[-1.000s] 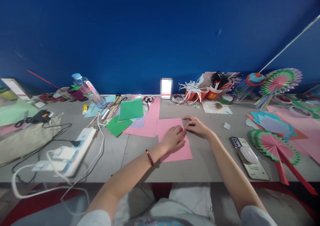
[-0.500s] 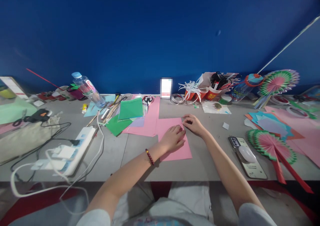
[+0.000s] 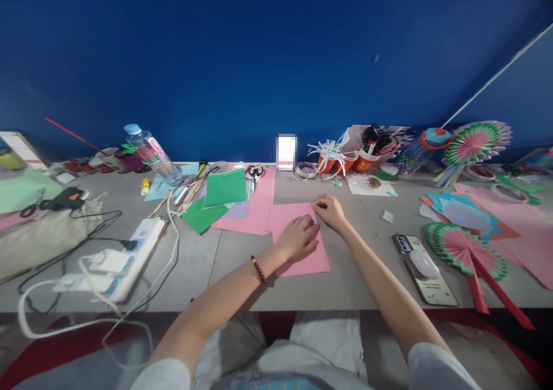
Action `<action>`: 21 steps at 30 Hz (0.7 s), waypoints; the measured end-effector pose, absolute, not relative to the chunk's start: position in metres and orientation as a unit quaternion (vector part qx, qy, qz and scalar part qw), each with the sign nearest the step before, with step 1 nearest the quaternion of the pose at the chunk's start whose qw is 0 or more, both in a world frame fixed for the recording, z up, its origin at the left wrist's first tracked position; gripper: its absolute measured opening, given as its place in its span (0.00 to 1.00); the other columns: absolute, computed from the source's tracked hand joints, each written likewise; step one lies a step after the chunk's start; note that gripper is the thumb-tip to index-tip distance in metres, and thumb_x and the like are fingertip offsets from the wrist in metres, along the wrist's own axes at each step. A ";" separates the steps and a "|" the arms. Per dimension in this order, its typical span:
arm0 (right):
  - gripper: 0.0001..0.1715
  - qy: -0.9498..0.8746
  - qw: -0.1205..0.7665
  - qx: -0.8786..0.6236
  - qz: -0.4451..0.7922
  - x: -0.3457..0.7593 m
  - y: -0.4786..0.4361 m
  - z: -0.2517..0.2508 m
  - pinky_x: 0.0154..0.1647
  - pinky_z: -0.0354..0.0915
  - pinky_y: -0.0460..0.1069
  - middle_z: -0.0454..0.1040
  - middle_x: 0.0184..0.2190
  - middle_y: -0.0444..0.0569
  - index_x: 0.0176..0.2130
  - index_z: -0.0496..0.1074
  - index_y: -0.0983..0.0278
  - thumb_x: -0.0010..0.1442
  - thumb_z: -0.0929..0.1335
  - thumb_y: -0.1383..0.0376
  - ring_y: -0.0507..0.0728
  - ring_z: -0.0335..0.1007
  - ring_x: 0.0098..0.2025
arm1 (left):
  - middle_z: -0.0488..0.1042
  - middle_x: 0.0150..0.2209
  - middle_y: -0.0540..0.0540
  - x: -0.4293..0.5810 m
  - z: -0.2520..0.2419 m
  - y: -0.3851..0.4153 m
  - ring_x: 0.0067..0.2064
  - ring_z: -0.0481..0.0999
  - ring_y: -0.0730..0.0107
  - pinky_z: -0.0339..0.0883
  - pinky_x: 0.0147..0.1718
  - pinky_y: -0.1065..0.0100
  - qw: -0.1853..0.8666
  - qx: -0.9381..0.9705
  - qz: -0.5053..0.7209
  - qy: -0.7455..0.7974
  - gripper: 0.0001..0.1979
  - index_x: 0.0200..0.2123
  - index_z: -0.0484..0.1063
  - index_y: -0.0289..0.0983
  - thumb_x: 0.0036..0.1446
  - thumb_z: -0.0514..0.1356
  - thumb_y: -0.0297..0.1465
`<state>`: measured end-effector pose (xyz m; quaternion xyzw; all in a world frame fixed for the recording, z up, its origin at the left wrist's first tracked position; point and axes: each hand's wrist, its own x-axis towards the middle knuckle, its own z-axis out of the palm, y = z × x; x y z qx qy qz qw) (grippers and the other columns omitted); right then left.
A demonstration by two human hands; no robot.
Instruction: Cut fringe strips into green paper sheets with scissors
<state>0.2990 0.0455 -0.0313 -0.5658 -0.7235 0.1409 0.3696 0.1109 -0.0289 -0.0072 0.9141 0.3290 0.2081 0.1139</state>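
While the left hand (image 3: pixel 298 237) lay on the pink paper (image 3: pixel 307 264) on the bench (image 3: pixel 367 205), fingers loosely spread, the right hand (image 3: pixel 327 209) had bent fingers by the paper's far right corner; pinching or not, I couldn't tell. It looked like edge-smoothing time, and the next move seemed to need the paper kept still.

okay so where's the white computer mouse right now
In the head view, the white mouse sits atop the phone on the desk's right side, between your right forearm and the red-handled fan.
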 end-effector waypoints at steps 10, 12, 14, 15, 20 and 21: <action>0.10 -0.679 0.416 -0.586 0.151 0.295 0.049 -0.031 0.40 0.65 0.52 0.74 0.33 0.49 0.28 0.76 0.60 0.54 0.67 0.60 0.57 0.69 0.35 | 0.63 0.47 0.39 0.111 -0.013 -0.028 0.52 0.64 0.56 0.62 0.52 0.54 0.116 0.909 0.233 0.326 0.21 0.54 0.64 0.37 0.58 0.56 0.35; 0.10 -0.679 0.426 -0.566 0.195 0.299 0.046 -0.027 0.40 0.65 0.51 0.75 0.34 0.49 0.27 0.76 0.61 0.54 0.67 0.60 0.57 0.70 0.36 | 0.64 0.47 0.39 0.111 -0.010 -0.028 0.52 0.64 0.56 0.62 0.52 0.55 0.119 0.911 0.227 0.324 0.21 0.55 0.64 0.37 0.58 0.56 0.34; 0.09 -0.706 0.394 -0.542 0.229 0.305 0.040 -0.021 0.45 0.65 0.53 0.75 0.36 0.48 0.25 0.75 0.61 0.53 0.68 0.61 0.57 0.70 0.40 | 0.64 0.48 0.39 0.111 -0.008 -0.029 0.52 0.64 0.56 0.61 0.53 0.55 0.120 0.913 0.217 0.324 0.21 0.55 0.64 0.37 0.58 0.56 0.35; 0.09 -0.724 0.366 -0.532 0.244 0.308 0.036 -0.017 0.48 0.63 0.54 0.75 0.37 0.48 0.24 0.75 0.60 0.52 0.68 0.62 0.58 0.70 0.42 | 0.64 0.48 0.39 0.111 -0.007 -0.029 0.52 0.64 0.56 0.61 0.54 0.55 0.120 0.913 0.212 0.326 0.21 0.55 0.64 0.37 0.59 0.55 0.35; 0.09 -0.762 0.286 -0.502 0.293 0.318 0.021 0.000 0.56 0.58 0.58 0.72 0.49 0.49 0.23 0.77 0.60 0.53 0.69 0.62 0.61 0.66 0.51 | 0.64 0.50 0.38 0.110 -0.006 -0.029 0.55 0.63 0.55 0.59 0.56 0.55 0.125 0.913 0.199 0.333 0.22 0.55 0.63 0.36 0.59 0.55 0.36; 0.09 -0.765 0.281 -0.498 0.298 0.318 0.019 0.001 0.56 0.58 0.58 0.71 0.49 0.49 0.24 0.77 0.60 0.53 0.69 0.62 0.62 0.65 0.52 | 0.64 0.51 0.38 0.109 -0.006 -0.029 0.55 0.63 0.55 0.59 0.56 0.54 0.126 0.913 0.199 0.332 0.22 0.56 0.63 0.36 0.59 0.55 0.36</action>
